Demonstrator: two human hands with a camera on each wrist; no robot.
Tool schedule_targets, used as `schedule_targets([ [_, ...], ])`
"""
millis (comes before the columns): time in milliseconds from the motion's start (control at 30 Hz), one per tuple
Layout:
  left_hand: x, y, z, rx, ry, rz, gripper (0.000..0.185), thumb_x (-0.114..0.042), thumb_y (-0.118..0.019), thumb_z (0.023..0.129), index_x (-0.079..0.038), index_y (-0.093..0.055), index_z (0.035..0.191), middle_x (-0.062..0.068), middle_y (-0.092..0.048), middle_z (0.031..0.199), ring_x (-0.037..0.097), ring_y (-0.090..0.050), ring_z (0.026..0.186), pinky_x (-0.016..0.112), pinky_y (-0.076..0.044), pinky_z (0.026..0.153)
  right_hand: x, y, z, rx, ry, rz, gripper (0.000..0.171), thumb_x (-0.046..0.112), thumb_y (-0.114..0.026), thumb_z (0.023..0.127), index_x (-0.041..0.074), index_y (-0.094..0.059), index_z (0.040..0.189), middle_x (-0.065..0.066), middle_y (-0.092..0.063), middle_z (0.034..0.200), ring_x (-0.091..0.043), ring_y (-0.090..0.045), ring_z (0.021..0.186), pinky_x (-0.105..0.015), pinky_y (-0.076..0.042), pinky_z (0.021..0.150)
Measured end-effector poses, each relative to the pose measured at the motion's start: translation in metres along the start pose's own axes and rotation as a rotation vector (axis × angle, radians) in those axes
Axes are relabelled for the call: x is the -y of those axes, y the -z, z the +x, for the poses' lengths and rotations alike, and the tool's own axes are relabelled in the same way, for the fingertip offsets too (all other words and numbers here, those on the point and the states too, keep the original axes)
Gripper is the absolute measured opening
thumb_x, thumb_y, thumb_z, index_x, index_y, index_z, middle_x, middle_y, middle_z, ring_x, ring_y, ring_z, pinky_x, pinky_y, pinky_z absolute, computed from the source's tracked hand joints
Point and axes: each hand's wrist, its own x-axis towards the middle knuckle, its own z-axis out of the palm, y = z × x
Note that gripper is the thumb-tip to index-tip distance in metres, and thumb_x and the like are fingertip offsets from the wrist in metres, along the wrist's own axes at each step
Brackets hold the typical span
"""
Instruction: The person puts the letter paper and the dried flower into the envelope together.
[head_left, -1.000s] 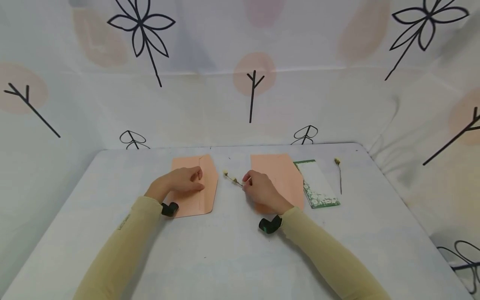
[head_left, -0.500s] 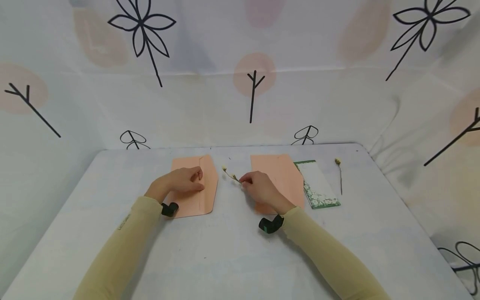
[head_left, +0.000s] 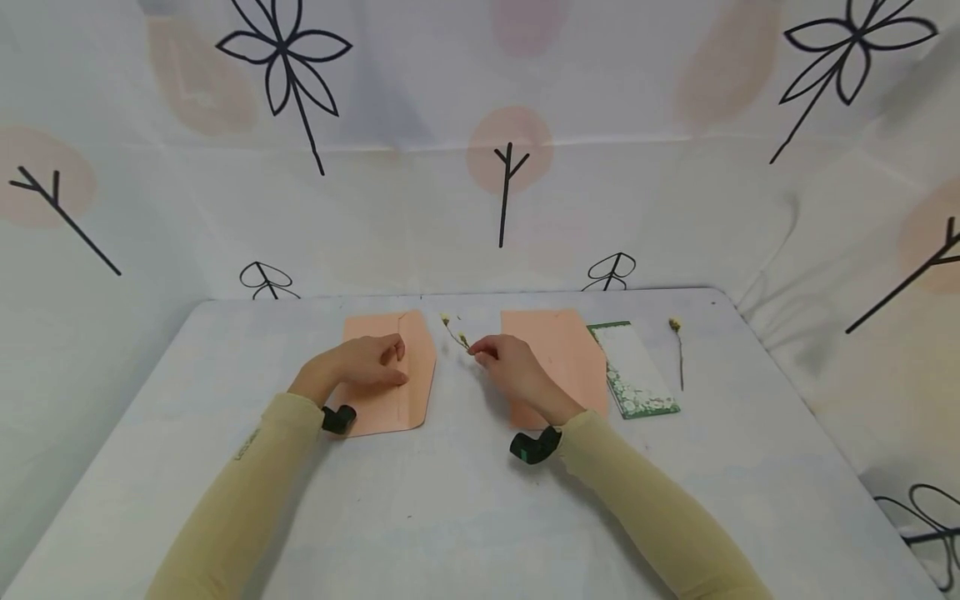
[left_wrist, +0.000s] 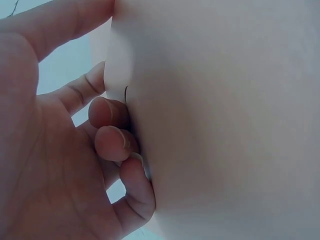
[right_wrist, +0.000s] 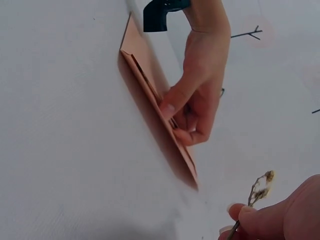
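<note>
My left hand [head_left: 360, 360] holds a peach envelope [head_left: 420, 400] by its edge, with curled fingers [left_wrist: 137, 187] against the paper in the left wrist view. In the right wrist view its thumb is at the raised edge of the envelope [right_wrist: 159, 122], where a slit shows between the layers; how deep the fingertips reach cannot be made out. My right hand [head_left: 513, 367] pinches the stem of a small dried flower sprig [head_left: 453, 332] with pale yellow heads. The sprig [right_wrist: 261, 187] points away from the fingertips, apart from the envelope.
A second peach envelope [head_left: 558, 342] lies partly under my right hand. Its edge overlaps a white card [head_left: 633, 362] with a green floral border. One more dried flower [head_left: 678, 342] lies farther right on the white table [head_left: 450, 517]. A patterned cloth backdrop [head_left: 420, 208] stands behind.
My right hand has lifted the sprig and shifted slightly left and away from me. The sprig now points more steeply upward in the head view. My left hand has stayed on its envelope.
</note>
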Motion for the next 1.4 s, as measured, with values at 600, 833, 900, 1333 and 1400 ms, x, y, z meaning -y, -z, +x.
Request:
schedule_targets([
  [600, -0.003, 0.002, 0.0, 0.009, 0.031, 0.016, 0.034, -0.037, -0.073, 0.088, -0.016, -0.051, 0.103, 0.001, -0.041, 0.073, 0.019, -0.046, 0.069, 0.033, -0.031, 0.063, 0.016, -0.015, 0.016, 0.09, -0.006, 0.174, 0.021, 0.016, -0.058, 0.102, 0.008, -0.068, 0.118, -0.003, -0.068, 0.105, -0.017, -0.062, 0.089, -0.031, -0.05, 0.073],
  [833, 0.0, 0.001, 0.001, 0.012, 0.039, 0.02, 0.034, -0.039, -0.072, 0.088, -0.018, -0.05, 0.103, 0.001, -0.041, 0.073, 0.019, -0.046, 0.069, 0.033, -0.032, 0.063, 0.018, -0.025, 0.024, 0.112, -0.026, 0.282, 0.02, 0.013, -0.056, 0.101, 0.006, -0.066, 0.117, -0.007, -0.066, 0.091, -0.016, -0.058, 0.075, -0.027, -0.046, 0.065],
  [900, 0.0, 0.001, 0.002, 0.012, 0.035, 0.02, 0.034, -0.038, -0.073, 0.088, -0.018, -0.05, 0.103, 0.001, -0.041, 0.072, 0.018, -0.046, 0.068, 0.033, -0.031, 0.062, 0.019, -0.027, 0.026, 0.113, -0.025, 0.301, 0.021, 0.012, -0.057, 0.1, 0.004, -0.066, 0.117, -0.006, -0.065, 0.087, -0.015, -0.057, 0.074, -0.026, -0.044, 0.063],
  [1333, 0.0, 0.001, 0.003, 0.021, 0.047, 0.014, 0.029, -0.033, -0.071, 0.089, -0.018, -0.051, 0.105, 0.0, -0.039, 0.071, 0.019, -0.046, 0.067, 0.033, -0.031, 0.062, 0.031, -0.048, 0.036, 0.074, -0.111, 0.353, 0.015, 0.015, -0.063, 0.098, 0.005, -0.067, 0.109, -0.004, -0.067, 0.082, -0.014, -0.063, 0.068, -0.031, -0.054, 0.068],
  [1400, 0.0, 0.002, 0.003, 0.023, 0.046, 0.013, 0.029, -0.032, -0.071, 0.089, -0.018, -0.051, 0.105, 0.0, -0.038, 0.071, 0.019, -0.045, 0.067, 0.033, -0.031, 0.061, 0.034, -0.051, 0.039, 0.076, -0.125, 0.358, 0.015, 0.016, -0.064, 0.098, 0.006, -0.067, 0.108, -0.004, -0.068, 0.082, -0.013, -0.063, 0.067, -0.031, -0.054, 0.067],
])
